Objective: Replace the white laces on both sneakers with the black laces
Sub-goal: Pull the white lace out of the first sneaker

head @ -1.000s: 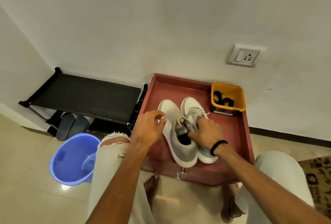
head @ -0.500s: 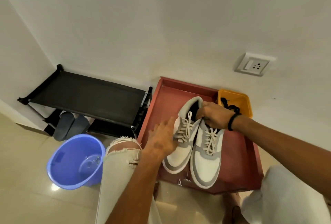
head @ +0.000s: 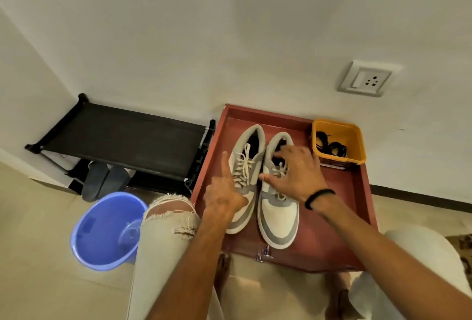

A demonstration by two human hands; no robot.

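Both sneakers now lie flat, side by side, toes toward me, where half a second ago my right hand was gripping a heel collar to turn them. Nearest me, my left hand (head: 224,192) rests against the outer side of the left sneaker (head: 244,179), index finger straight and pointing away, gripping nothing. My right hand (head: 293,174) is spread with its fingers apart over the lacing of the right sneaker (head: 278,217), touching it but clamped on nothing. The sneakers sit touching each other on the red table (head: 332,230), white laces (head: 244,163) still threaded and tied on both, so I judge the unlacing has not begun.

Farther back, just beside the right sneaker's heel, the yellow bin (head: 355,138) holds the black laces (head: 330,146) in a loose coil.

These sneakers look light and soft-sided; I expect them to slide on the table unless one hand pins the sole. Laces are limp and thin, so I would pinch a loose end of the bow and pull, then draw each crossing out near the eyelets.
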